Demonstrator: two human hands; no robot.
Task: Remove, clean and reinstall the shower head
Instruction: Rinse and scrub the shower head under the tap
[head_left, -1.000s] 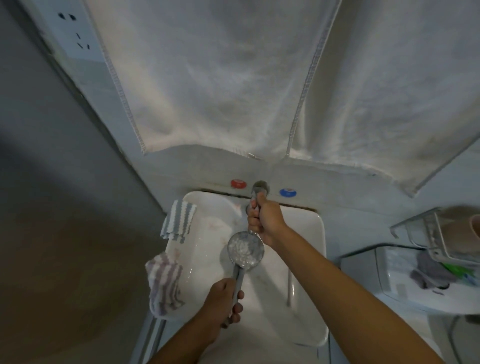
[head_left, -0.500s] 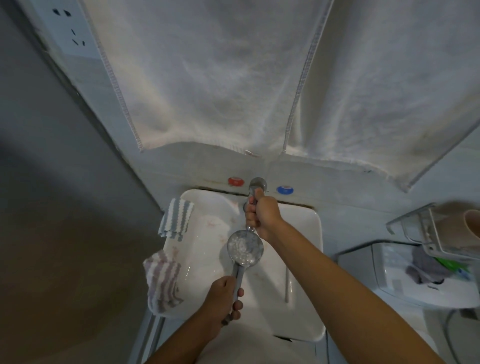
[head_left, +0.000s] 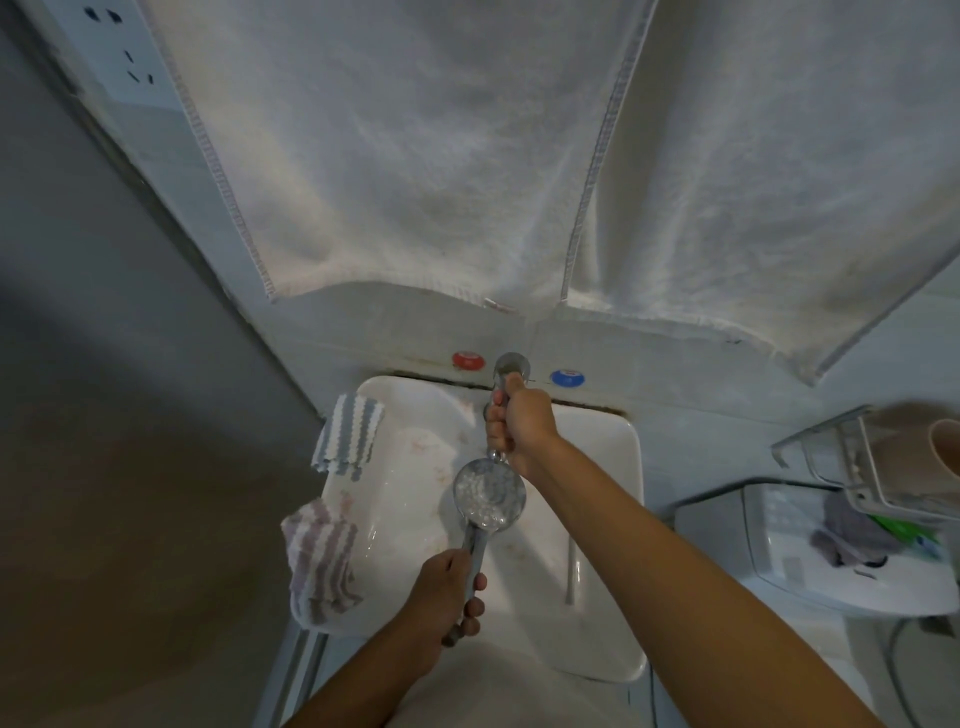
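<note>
Shower head (head_left: 489, 495) held over a white sink (head_left: 613, 649).
Left hand (head_left: 441, 597) fingers wrap its handle; right hand (head_left: 519, 423) fingers grip the tap (head_left: 511, 366); towels (head_left: 415, 156) hang on the far wall.

Single head-worn wide-angle view, no second view to overlap. Looks steeply down and forward over a white rectangular ceramic basin (head_left: 618, 519) at centre-bottom, close, arm's reach. Pale hanging terry towels (head_left: 415, 156) fill 12 o'clock, very near the lens. Grey wall at 9 o'clock.
</note>
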